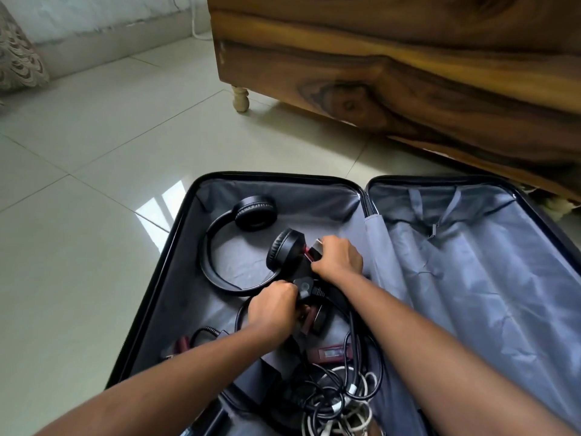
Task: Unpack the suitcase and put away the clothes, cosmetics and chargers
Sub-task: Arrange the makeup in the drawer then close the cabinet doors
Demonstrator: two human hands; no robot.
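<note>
- Head view looks down on a tiled floor (pixel 94 146) where the suitcase (pixel 531 221) lies open beside a wooden bed frame (pixel 408 73); both halves are lined in grey, and the right half looks emptied of clothes.
- Black headphones (pixel 220 243) sit in the far part of the left half, one ear cup tipped up against the items the hands are working on.
- A tangle of black and white cables (pixel 339 391) fills the near end of that half, with a dark red gadget (pixel 330 354) lying by it.
- Left hand (pixel 272 313) curls round a black charger plug (pixel 303 289) and its lead.
- Right hand (pixel 338 258) pinches a small red-and-black device (pixel 314 251) just beyond.
- To do this step well, I judge each charger should be lifted with its own cord gathered first, so the tangle and headphones are not dragged along.
</note>
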